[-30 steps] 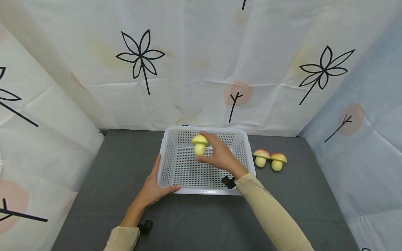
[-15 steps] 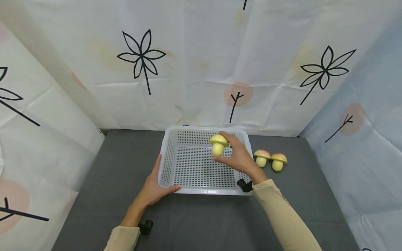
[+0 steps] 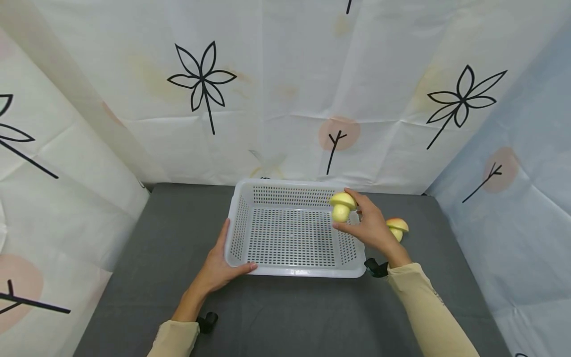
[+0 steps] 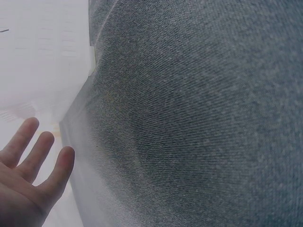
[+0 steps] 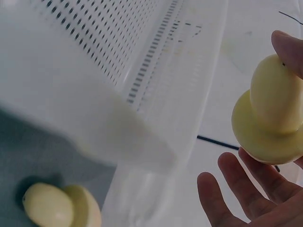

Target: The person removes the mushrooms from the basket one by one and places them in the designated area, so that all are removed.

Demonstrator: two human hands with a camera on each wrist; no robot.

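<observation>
Above the right rim of the white perforated basket [image 3: 285, 238], the right hand [image 3: 372, 229] is pinching a yellow toy mushroom [image 3: 342, 205] upright, fingertips on cap and stem. Beside the basket on the grey table [image 3: 147, 258], another mushroom [image 3: 396, 228] is lying partly hidden behind that hand (possibly a second one is behind it too). At the near left corner, the left hand [image 3: 217, 265] is resting against the basket, fingers straight, thumb along the front rim.
</observation>
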